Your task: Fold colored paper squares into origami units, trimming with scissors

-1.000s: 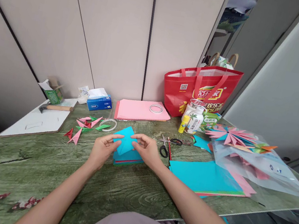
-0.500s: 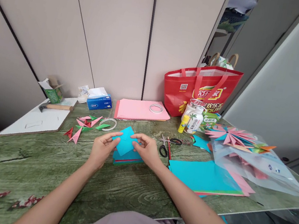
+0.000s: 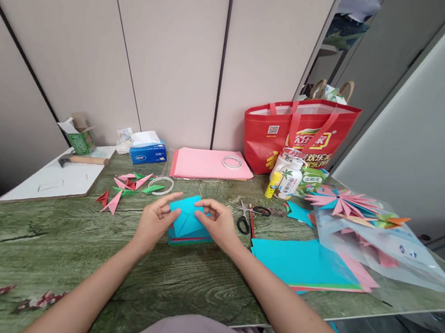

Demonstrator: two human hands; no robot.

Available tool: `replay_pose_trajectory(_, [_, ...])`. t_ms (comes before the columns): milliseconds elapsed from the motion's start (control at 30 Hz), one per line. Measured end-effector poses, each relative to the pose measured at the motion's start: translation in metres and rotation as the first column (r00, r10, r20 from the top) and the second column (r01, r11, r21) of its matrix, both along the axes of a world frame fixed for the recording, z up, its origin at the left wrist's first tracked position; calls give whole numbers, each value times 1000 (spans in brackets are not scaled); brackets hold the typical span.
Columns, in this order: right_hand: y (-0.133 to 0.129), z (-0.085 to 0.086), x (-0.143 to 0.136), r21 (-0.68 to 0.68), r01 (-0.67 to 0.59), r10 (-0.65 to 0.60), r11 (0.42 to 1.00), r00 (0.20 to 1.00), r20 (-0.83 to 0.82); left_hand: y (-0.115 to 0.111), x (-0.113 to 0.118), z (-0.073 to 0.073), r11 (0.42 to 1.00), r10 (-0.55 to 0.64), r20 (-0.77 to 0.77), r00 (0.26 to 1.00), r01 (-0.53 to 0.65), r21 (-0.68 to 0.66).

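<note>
Between my two hands is a folded blue square of paper (image 3: 187,212), with crease lines meeting near its middle. My left hand (image 3: 156,218) pinches its left edge between thumb and fingers. On the other side, my right hand (image 3: 217,222) grips the upper right corner, thumb in front. Just under the folded paper lies a small stack of coloured paper (image 3: 192,241), blue on top, partly hidden. Scissors (image 3: 244,216) with dark handles and a red pencil (image 3: 253,222) rest to the right of my right hand.
Folded pink, red and green paper pieces (image 3: 113,202) and a tape roll (image 3: 171,185) lie left. A blue paper stack (image 3: 304,261) and a plastic bag (image 3: 388,253) sit right. Behind stand a glue stick (image 3: 273,185), a white bottle (image 3: 290,181) and a red bag (image 3: 262,139).
The blue paper has turned in my hands, from a diamond with a corner pointing up to a more level square. Both hands have stayed nearly in place.
</note>
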State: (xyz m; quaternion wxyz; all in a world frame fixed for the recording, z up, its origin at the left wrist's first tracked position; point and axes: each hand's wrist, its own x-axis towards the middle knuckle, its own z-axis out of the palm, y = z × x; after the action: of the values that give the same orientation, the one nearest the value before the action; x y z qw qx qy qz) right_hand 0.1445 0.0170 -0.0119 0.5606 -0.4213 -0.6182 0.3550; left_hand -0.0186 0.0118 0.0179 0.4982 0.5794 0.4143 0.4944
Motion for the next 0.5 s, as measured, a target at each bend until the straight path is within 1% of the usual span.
replay_pose_trajectory(100, [0,1,0,11,-2,2,1000,1000,14,-1,1,2,1000,-14,26,1000,15,-21])
replay_pose_trajectory(267, [-1,2,1,53,13,-15,999,999,41,0,2,2,996,36,49,998,-32,-83])
replay_pose_trajectory(400, [-2,4,1,88,7,-11,996,999,42,2,2,-1,994,-25,45,999,29,-109])
replay_pose_trajectory(500, [-3,6,0,78,-23,21,997,999,35,1,1,-1,995,-26,35,999,30,-99])
